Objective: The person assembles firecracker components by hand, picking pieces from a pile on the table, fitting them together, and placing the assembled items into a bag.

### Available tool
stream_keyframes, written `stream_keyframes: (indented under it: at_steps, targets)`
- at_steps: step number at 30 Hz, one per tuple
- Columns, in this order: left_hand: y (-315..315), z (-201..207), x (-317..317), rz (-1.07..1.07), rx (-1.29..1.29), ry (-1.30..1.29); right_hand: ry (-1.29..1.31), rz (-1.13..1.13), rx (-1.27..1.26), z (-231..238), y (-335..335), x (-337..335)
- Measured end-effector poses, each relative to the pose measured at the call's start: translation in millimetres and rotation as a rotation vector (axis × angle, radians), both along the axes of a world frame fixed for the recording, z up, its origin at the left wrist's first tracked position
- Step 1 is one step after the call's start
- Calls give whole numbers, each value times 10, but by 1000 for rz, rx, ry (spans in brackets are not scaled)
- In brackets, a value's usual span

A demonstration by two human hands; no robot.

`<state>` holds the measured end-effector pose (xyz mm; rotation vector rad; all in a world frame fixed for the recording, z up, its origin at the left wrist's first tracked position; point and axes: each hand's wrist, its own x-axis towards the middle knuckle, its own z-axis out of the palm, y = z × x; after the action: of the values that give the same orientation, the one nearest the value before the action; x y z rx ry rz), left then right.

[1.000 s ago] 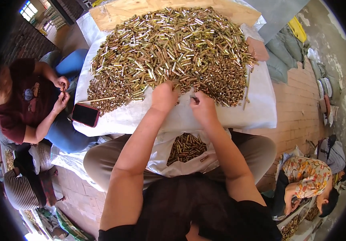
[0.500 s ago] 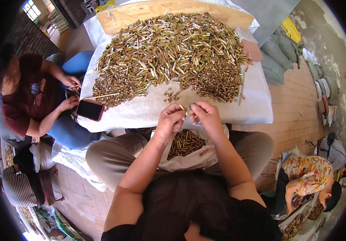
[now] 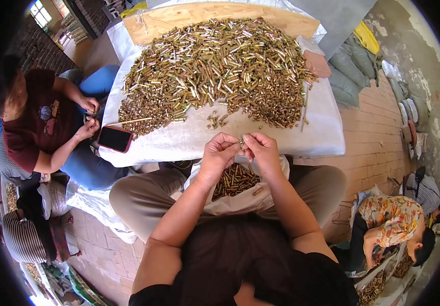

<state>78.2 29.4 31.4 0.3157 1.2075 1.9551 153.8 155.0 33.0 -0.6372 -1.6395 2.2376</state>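
My left hand and my right hand meet fingertip to fingertip just off the table's near edge. Both pinch a small brass-coloured metal piece, mostly covered by the fingers. Below them, in my lap, a white cloth bag holds many slim brass-coloured metal tubes. Ahead on the white-covered table lies a wide heap of brass-coloured tubes. Piles of shorter brass pieces edge its near side, with a few loose ones in front.
A wooden board backs the heap. At left lie a dark phone and a thin stick, beside a seated co-worker. Stuffed sacks stand at right. Other people sit lower right and lower left.
My hands have drawn together. The tube end that stuck up from my left fingers is now mostly hidden between both hands' fingertips. The co-worker's hands at left have shifted slightly.
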Motion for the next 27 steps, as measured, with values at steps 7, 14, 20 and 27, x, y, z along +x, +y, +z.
stream_keyframes:
  at_steps: [7, 14, 20, 27]
  targets:
    - [-3, -42, -10, 10, -66, 139, -41, -31, -53, -7, 3, -21]
    - [20, -21, 39, 48, -41, 179, -74, 26, 7, -3, 18, -25]
    - [6, -21, 28, 45, -74, 206, -126, -28, 228, 54, -28, -50]
    - [26, -25, 12, 44, -85, 140, -44, -90, 881, 66, -91, -58]
